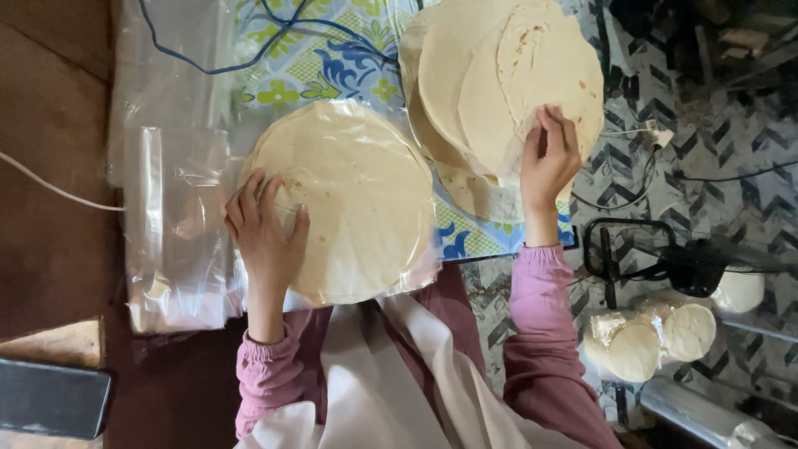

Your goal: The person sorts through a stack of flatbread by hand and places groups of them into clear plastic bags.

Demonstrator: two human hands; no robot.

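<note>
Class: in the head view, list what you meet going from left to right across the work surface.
Dark flat device → empty clear bags → left hand → bagged flatbread stack → right hand → black fan.

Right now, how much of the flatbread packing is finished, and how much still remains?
Done: packed flatbread bundles lie at lower right. In hand: the left hand rests on a stack in a clear bag, while the right hand touches the loose flatbread pile. Left: that pile and the empty clear bags.

Pale cream flatbreads (353,195) w/ brown spots; tablecloth (332,62) blue/green floral; sleeves (540,316) pink; floor (731,141) grey chevron
</note>
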